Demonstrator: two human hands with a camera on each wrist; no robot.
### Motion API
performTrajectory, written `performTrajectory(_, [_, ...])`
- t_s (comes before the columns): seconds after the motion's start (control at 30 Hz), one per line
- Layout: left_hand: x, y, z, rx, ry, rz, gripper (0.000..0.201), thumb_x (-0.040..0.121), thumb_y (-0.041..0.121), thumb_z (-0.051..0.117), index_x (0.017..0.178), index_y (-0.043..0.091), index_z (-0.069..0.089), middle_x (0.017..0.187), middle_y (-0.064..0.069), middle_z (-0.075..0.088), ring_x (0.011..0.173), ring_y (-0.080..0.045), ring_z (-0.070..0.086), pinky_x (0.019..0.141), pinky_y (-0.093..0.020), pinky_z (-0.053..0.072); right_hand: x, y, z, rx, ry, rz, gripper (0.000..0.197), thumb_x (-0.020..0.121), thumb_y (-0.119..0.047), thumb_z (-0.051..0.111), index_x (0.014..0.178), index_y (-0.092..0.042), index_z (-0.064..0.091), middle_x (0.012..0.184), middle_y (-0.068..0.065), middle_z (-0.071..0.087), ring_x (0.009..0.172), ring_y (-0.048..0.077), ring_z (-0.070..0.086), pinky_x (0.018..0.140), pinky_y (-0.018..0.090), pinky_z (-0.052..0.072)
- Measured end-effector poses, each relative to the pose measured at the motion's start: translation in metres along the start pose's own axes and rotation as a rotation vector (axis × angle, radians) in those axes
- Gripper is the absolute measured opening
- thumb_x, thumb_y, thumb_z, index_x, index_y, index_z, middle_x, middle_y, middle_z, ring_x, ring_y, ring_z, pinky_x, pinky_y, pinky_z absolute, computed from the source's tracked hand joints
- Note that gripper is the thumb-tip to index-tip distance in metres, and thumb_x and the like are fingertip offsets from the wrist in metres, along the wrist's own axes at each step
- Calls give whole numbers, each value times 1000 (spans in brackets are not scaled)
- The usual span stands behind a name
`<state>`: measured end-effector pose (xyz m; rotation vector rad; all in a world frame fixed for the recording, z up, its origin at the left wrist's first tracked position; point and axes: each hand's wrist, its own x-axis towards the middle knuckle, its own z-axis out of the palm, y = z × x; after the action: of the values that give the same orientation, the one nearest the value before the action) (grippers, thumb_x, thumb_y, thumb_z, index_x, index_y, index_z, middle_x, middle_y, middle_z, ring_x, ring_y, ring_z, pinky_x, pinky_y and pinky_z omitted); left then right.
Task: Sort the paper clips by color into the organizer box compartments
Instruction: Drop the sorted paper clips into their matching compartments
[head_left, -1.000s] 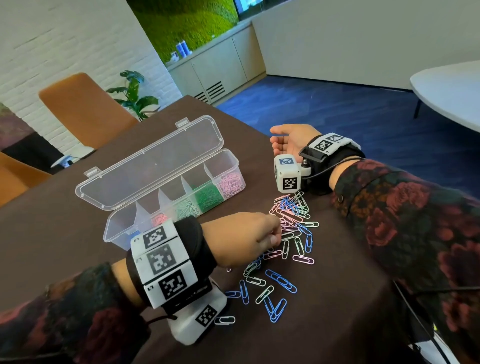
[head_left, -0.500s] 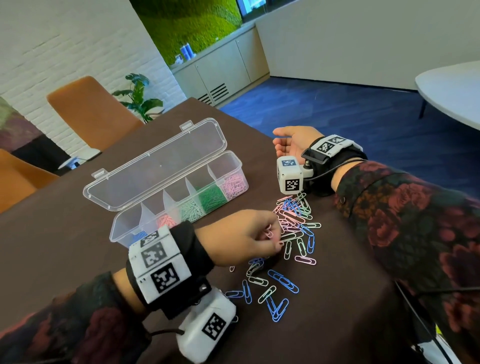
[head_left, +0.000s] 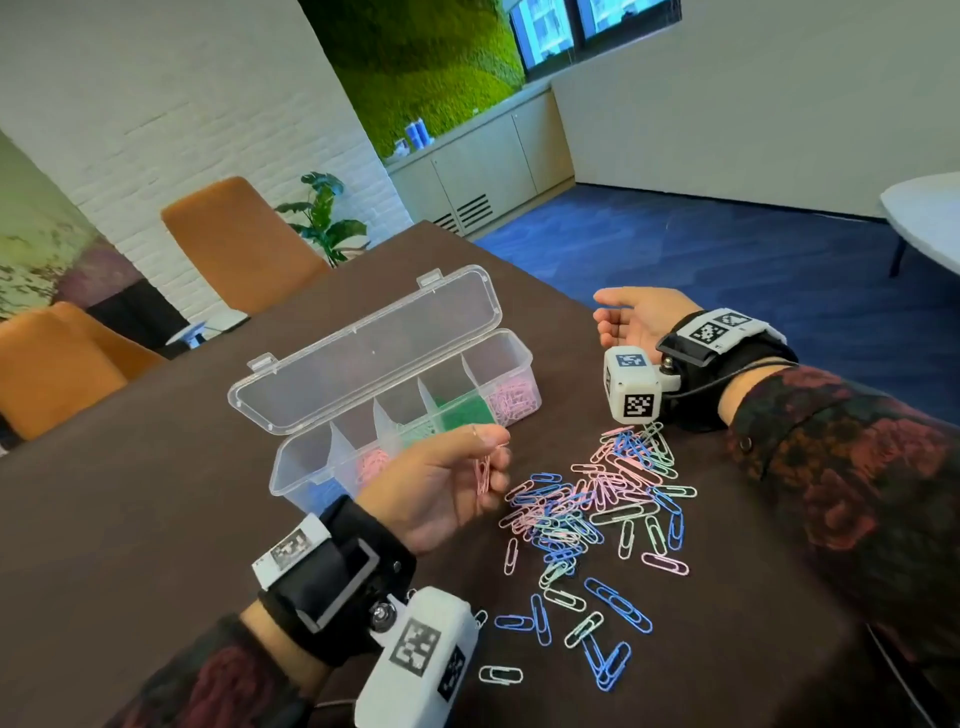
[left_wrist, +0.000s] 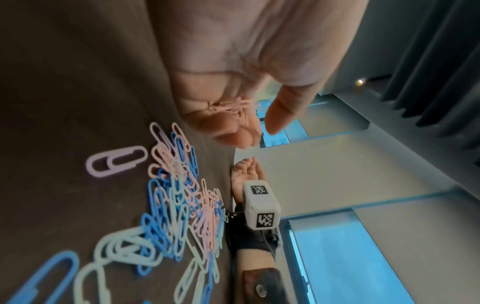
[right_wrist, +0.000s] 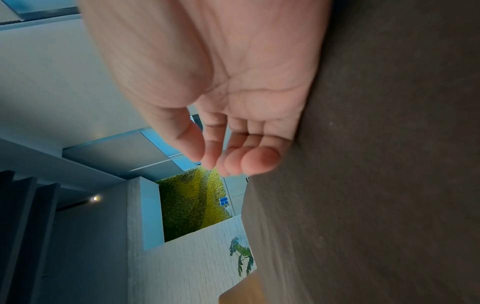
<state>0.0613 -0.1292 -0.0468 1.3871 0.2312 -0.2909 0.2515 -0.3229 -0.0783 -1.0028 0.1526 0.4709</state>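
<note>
From the head view, the left hand (head_left: 441, 488) is raised above the worktop (head_left: 130, 467) between the organizer box (head_left: 405, 415) and the loose pile of paper clips (head_left: 592, 509), fingers curled around a small bunch of pink clips (head_left: 483, 475). Gathering several of one color before carrying them probably saves trips. The box stands toward the worktop's far edge, lid tipped back, so every compartment is reachable; pink fills its right end compartment, green the one beside it, and another pink lot and some blue show nearer the left end. The pile lies near the right edge, a mix of blue, pink and pale green, with strays toward the near edge. The right hand (head_left: 634, 325) rests on its side near the far right corner, out of the way.

The left wrist view confirms the hold: the pink clips (left_wrist: 233, 109) sit against the curled fingers (left_wrist: 228, 131), thumb standing a little apart, with the pile (left_wrist: 176, 205) below.

The right wrist view shows the right hand (right_wrist: 233, 102) relaxed, palm bare, its edge against the worktop (right_wrist: 389, 164), holding nothing.
</note>
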Motion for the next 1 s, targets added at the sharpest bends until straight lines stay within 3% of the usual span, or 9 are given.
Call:
performTrajectory(0.07, [0,2,0,184,-16,39,5,72,12,58,71,12,53,62,-2,53,47,-10,47,41,-16,35,1,0,0,-14,-3,1,20,92,-19,58,80,-4,54,69,3,48,55,13,46,40,16,45])
performTrajectory(0.17, [2,7,-2,630,-8,144,20,88,10,60,72,15,49,55,4,54,44,-5,43,42,-13,32,1,-1,1,-22,-4,-12,20,92,-19,58,79,-5,53,68,2,49,50,12,48,40,16,44])
performTrajectory(0.3, [13,11,-8,1301,-41,201,22,93,4,48,79,22,48,62,9,55,49,2,43,58,-17,37,4,2,2,-20,-2,-36,19,91,-18,58,78,-5,53,66,2,49,40,10,49,40,16,44])
performTrajectory(0.37, [19,11,-7,1443,-37,156,19,91,3,44,90,21,50,68,8,55,62,-4,50,69,-23,41,4,2,2,-14,-2,-51,19,92,-17,58,78,-5,53,67,3,50,43,10,49,41,17,44])
performTrajectory(0.47, [23,11,-2,1675,-39,103,19,95,9,43,110,16,52,102,0,59,95,-18,54,86,-27,40,3,2,2,-6,-2,-59,18,92,-17,58,79,-5,53,68,3,50,48,11,48,41,17,45])
performTrajectory(0.53, [23,10,2,1755,-57,79,12,96,12,43,105,16,50,113,-5,59,101,-23,53,86,-29,39,2,2,2,-9,-1,-61,17,92,-16,58,80,-6,53,68,3,50,51,11,47,41,17,45])
performTrajectory(0.67, [22,6,12,1847,-101,39,2,96,17,45,97,17,46,111,-10,59,97,-25,52,82,-32,39,1,2,3,-17,0,-61,16,92,-16,58,81,-7,53,68,3,51,49,11,48,41,16,45])
performTrajectory(0.83, [25,5,17,1909,-86,44,18,95,14,43,104,6,56,108,-13,60,99,-29,54,76,-28,38,-2,1,3,-19,8,-35,16,91,-18,59,81,-6,54,68,2,50,54,12,47,41,16,44])
performTrajectory(1.0, [21,6,17,1932,-80,71,24,96,15,39,101,0,56,101,-17,60,81,-26,46,69,-28,34,-6,2,4,-6,15,-44,14,91,-16,60,84,-5,54,67,3,51,54,12,47,41,16,45])
